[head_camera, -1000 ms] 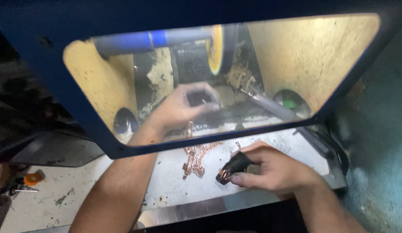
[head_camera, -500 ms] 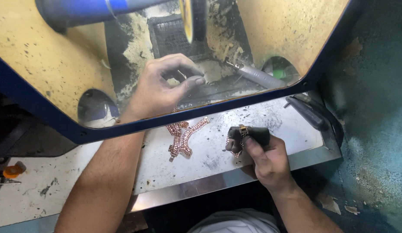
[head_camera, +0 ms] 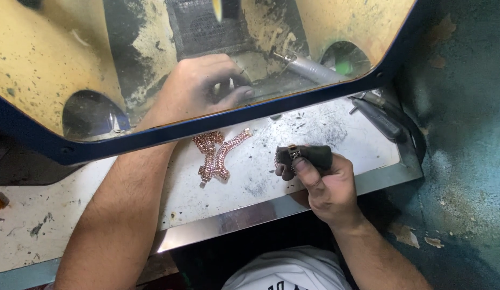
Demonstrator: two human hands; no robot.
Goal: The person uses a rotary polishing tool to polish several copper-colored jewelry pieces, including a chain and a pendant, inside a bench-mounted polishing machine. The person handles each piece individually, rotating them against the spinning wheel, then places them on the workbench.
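— What's the person doing at that bench?

— Polishing jewellery, by the look of it. The right hand is closed around a dark holder, thumb pressed over a small metal piece at its tip, out over the front of the white tray.

— And the other hand?

— The left hand is reaching in behind the clear shield. The fingers are curled together near a dark slot at the back, but through the smeared shield I cannot tell whether they grip anything.

— So which step is this?

— I'd judge it a pause between passes — the piece is held clear of the machine, turned up as if for a look. Going on would call for a steady grip on that holder and a slow approach under the shield's blue frame.

— Anything lying in the tray?

— A little heap of rose-coloured chains, just left of the holder, not touching it, with dark dust scattered round. Inside the yellowed hood a grey handpiece lies to the right of the left hand — apart from it.
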